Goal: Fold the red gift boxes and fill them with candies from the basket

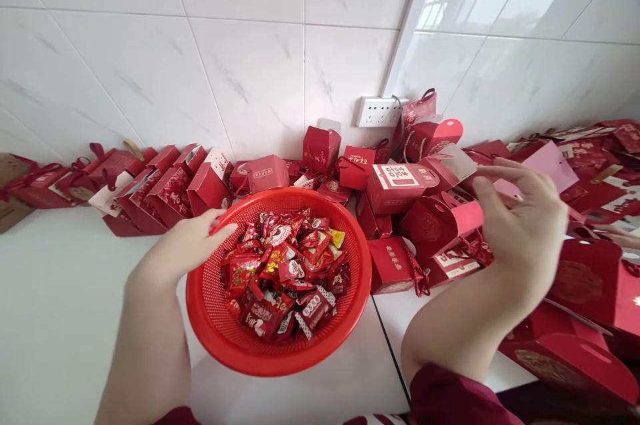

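My left hand point(175, 245) grips the left rim of a round red plastic basket point(363, 265), with the thumb over the edge. Wrapped candies point(290, 271), mostly red with a yellow one among them, are heaped inside the basket. To the right, my right hand point(525, 231) is raised in front of the red gift boxes, its thumb and index finger apart and the other fingers loosely bent. Nothing is visibly held in it, though part of its palm side is hidden. Closest to its fingertips are a box with a pale flap point(453, 165) and a red box with a rounded handle point(440, 221).
Red boxes point(170, 195) stand in a row along the tiled wall on the left. More red boxes point(590, 278) pile up at the right. A white power strip point(380, 111) is fixed to the wall. The white tabletop point(60, 318) has a dark seam point(393, 345).
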Motion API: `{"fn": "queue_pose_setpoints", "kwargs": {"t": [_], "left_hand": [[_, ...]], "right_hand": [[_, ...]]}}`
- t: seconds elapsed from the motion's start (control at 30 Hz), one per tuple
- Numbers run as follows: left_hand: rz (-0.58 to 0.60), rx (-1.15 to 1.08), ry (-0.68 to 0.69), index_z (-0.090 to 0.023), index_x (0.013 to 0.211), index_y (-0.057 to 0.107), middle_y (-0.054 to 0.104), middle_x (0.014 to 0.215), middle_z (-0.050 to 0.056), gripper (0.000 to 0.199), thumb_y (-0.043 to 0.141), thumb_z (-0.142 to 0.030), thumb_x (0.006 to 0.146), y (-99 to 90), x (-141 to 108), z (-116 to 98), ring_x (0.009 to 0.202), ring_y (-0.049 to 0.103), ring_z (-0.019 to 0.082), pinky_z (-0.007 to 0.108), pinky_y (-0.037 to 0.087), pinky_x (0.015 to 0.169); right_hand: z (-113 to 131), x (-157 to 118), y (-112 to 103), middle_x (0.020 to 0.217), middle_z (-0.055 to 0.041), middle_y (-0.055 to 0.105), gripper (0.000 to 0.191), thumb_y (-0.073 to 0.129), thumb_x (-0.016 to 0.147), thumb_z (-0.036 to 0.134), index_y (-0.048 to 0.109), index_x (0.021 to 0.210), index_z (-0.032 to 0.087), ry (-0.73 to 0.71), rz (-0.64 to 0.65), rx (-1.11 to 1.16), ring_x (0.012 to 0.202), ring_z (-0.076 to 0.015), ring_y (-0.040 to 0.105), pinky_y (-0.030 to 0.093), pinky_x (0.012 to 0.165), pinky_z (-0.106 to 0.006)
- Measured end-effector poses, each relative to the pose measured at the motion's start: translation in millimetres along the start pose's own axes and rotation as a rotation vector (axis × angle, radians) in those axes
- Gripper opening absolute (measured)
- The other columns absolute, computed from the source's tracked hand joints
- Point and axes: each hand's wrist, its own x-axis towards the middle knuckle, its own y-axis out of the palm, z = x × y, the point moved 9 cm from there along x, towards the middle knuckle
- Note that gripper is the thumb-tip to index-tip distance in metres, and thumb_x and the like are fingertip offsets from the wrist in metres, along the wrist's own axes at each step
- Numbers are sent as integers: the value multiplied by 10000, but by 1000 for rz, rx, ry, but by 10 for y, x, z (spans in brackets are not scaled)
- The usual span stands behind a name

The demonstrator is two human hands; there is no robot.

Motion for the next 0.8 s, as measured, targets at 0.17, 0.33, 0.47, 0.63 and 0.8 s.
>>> {"fn": "queue_pose_setpoints", "kwargs": {"t": [0.17, 0.33, 0.47, 0.63, 0.8], "left_hand": [[-10, 192, 140, -179, 1325, 666, 683, 1280, 146, 612, 421, -566, 918, 239, 268, -169, 1206, 639, 342, 408, 482, 1039], [6, 199, 123, -171, 1362, 633, 647, 1287, 158, 628, 389, -552, 927, 281, 288, -125, 1188, 637, 330, 422, 480, 1038], [11, 207, 109, -144, 1399, 600, 633, 1319, 165, 662, 393, -546, 916, 288, 274, -121, 1209, 630, 332, 412, 478, 1044], [10, 214, 109, -142, 1377, 616, 638, 1318, 156, 654, 387, -547, 917, 290, 270, -125, 1211, 632, 324, 392, 483, 1037], [9, 205, 117, -171, 1360, 630, 645, 1275, 142, 615, 384, -535, 929, 288, 261, -127, 1185, 634, 310, 387, 481, 1030]], "right_hand": [[-9, -77, -33, 1014, -69, 775, 230, 632, 945, 433, 753, 1084, 296, 88, 233, -70, 937, -286, 739, 582, 876, -459], [238, -656, 748, 973, -17, 785, 235, 498, 1019, 358, 700, 1110, 278, -68, 908, -368, 900, -251, 745, 541, 806, -390], [108, -1038, 1246, 1005, -140, 771, 284, 467, 1030, 288, 655, 1195, 153, -66, 1097, -798, 955, -335, 756, 540, 737, -399], [-74, -1072, 1553, 1012, -231, 746, 251, 521, 990, 207, 670, 1120, 52, -36, 1052, -869, 1009, -382, 743, 545, 781, -423], [-137, -1006, 1705, 1132, -198, 714, 310, 441, 950, 62, 683, 1141, 93, -59, 1029, -802, 1063, -328, 723, 535, 762, -352]]}}
